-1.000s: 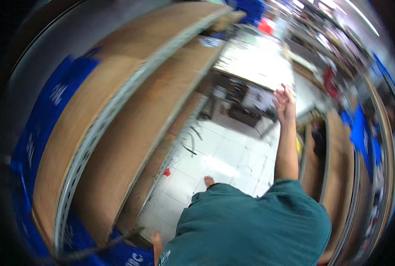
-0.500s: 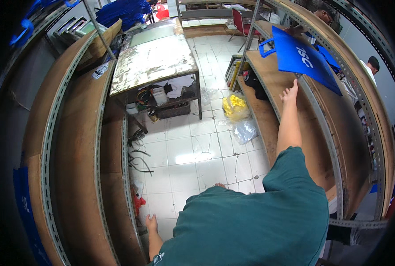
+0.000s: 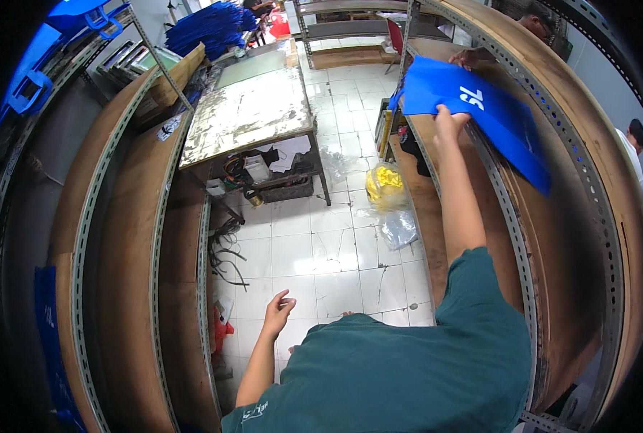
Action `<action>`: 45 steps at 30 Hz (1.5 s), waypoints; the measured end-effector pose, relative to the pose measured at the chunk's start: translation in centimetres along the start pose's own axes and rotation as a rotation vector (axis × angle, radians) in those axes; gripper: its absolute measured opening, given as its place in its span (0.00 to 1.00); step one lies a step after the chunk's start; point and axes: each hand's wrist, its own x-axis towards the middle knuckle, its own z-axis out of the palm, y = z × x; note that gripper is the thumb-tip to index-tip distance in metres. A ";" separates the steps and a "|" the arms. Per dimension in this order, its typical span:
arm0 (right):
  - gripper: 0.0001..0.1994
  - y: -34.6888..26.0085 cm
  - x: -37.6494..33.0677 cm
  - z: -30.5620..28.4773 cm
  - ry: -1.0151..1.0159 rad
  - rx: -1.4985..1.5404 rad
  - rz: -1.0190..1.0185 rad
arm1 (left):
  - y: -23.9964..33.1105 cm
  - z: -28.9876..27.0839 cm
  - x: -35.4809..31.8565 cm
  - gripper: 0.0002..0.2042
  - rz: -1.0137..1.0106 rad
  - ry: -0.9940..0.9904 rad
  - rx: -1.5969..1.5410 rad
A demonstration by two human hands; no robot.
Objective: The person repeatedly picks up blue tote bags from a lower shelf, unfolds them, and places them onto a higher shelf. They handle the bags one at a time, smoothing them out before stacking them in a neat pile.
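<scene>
My right hand [image 3: 450, 124] reaches up to the rack on the right and grips the near edge of a flat blue tote bag [image 3: 494, 119] with white printing, thumb on top. The bag lies tilted across the shelf, its far end sloping down to the right. At the bag's far edge is another person's hand [image 3: 467, 58], coming from behind the rack; whether it touches the bag I cannot tell. Over the floor my left hand [image 3: 279, 312] hangs with its fingers apart and nothing in them.
Metal-framed wooden shelves [image 3: 123, 274] line the left, with blue bags [image 3: 29, 90] on top. A stained worktable [image 3: 253, 101] stands ahead, blue bags [image 3: 209, 29] stacked beyond it. On the tiled floor lie a yellow bundle in plastic [image 3: 385, 186], clear plastic [image 3: 399, 229] and dark cords [image 3: 224, 252].
My right hand, open before, has moved slightly left and up and closed on the bag. The bag has shifted left and downward. My left hand has risen and moved right.
</scene>
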 end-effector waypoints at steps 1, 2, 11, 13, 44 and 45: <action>0.40 -1.7 -2.9 0.8 -0.120 -0.011 0.026 | -0.2 0.1 0.0 0.25 -0.039 0.012 -0.042; 0.37 -3.5 -6.0 1.8 -0.188 0.020 -0.013 | -0.9 0.3 0.4 0.25 -0.074 0.020 -0.088; 0.20 -18.1 -24.2 8.0 -1.076 0.436 0.515 | -3.3 2.7 -0.1 0.26 -0.365 0.041 -0.454; 0.14 -19.5 -25.4 9.4 -1.215 0.491 0.643 | -3.3 3.1 0.6 0.29 -0.385 -0.077 -0.528; 0.27 -6.4 -4.2 9.7 -1.618 -0.473 -0.297 | 22.9 -16.4 -6.5 0.13 0.735 0.551 -0.612; 0.28 -5.3 -3.2 10.4 -1.570 -0.485 -0.348 | 22.5 -15.4 -7.8 0.14 0.758 0.546 -0.587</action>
